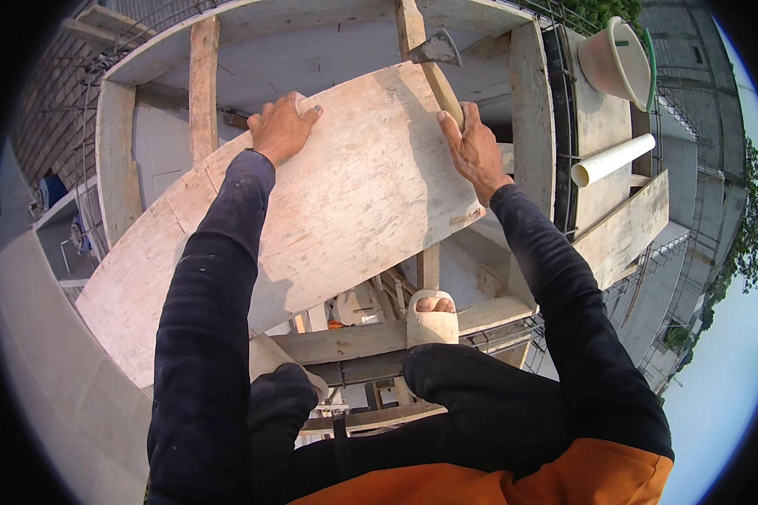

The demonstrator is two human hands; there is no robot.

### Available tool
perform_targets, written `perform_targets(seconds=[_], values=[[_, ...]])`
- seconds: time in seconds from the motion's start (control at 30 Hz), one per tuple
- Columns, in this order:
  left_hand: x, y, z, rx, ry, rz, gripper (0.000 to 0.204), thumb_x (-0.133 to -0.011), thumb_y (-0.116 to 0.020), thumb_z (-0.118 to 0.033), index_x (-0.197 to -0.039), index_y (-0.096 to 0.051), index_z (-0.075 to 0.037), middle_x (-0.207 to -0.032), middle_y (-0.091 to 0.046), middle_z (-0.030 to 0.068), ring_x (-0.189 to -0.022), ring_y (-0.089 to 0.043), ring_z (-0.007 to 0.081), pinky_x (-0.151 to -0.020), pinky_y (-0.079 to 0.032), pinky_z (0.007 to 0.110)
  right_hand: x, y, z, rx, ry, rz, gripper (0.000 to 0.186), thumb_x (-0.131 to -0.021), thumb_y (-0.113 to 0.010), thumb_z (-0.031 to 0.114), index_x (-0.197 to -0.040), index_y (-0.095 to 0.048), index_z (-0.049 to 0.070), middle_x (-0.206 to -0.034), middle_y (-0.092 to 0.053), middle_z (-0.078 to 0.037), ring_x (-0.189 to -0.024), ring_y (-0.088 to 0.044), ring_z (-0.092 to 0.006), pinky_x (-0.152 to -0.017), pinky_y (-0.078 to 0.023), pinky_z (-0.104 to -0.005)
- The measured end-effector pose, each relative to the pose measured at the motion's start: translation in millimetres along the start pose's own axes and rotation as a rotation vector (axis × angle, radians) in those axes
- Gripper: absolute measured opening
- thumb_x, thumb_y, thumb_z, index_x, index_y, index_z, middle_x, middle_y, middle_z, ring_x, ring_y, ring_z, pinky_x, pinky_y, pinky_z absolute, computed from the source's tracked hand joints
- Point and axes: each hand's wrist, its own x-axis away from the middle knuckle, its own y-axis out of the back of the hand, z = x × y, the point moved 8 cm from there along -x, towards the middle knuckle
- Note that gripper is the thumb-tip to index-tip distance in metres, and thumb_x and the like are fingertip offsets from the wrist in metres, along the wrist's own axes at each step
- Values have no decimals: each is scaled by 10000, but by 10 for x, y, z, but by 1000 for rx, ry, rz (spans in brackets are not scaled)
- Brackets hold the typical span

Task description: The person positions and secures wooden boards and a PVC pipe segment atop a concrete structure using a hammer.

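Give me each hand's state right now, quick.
Left hand: on the pale board at its upper edge; grip cannot be told.
Right hand: closed, holding the hatchet.

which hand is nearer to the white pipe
Right: the right hand, around the hatchet handle, is left of the white pipe, apart from it. The left hand is farther left, on the board.

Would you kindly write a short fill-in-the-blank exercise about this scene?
The ____ hand rests on the board without a tool.
The other hand holds a hatchet whose handle is ____.
The pipe near the bucket is ____.
Bright ____ clothing shows along the lower edge.

Missing words: left; wooden; white; orange.
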Motion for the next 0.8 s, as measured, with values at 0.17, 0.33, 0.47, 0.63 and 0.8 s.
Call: perform_targets(seconds=[0.17, 0.33, 0.47, 0.63, 0.8], values=[[-38, -25, -26, -10, 2, 19, 667, -1054, -533, -533, -1490, -549, -29, -1460, -616, 208, -1400, -486, 333, -1138, -282, 495, -101, -69, 57, 90, -10, -32, 512, -1099, -533, 470, -1227, -497, -25, -899, -721, -315, -853, -726, -508, -771, -573, -539], [-18, 7, -1, -42, 27, 111, 732, -1058, -530, -539, -1586, -469, -35, -1552, -568, 145, -1433, -472, 298, -1157, -288, 489, 141, 9, 288, -97, 66, -152, 569, -1107, -501, 514, -1311, -445, -14, -873, -704, -303, -826, -734, -476, -772, -579, -534], [-35, -44, -58, -36, 19, 108, 736, -1060, -526, -545, -1584, -472, -31, -1543, -577, 141, -1430, -475, 295, -1156, -289, 485, 133, -234, 182, 130, -23, -7, 472, -1099, -549, 413, -1266, -461, -20, -942, -723, -321, -872, -726, -509, -780, -569, -548], [2, -7, 1, -29, 43, 92, 728, -1063, -527, -535, -1581, -475, -25, -1543, -578, 143, -1439, -469, 291, -1153, -288, 486, 137, -23, 528, -87, 1, -97, 478, -1109, -521, 418, -1284, -459, -22, -969, -720, -325, -882, -734, -489, -791, -584, -525], [-20, 4, -26, -26, 30, 119, 720, -1065, -524, -527, -1582, -474, -28, -1556, -568, 142, -1458, -458, 290, -1154, -284, 497, 188, -141, 357, -34, -1, -95, 511, -1111, -498, 446, -1305, -437, -23, -988, -721, -330, -893, -732, -500, -812, -583, -534]])
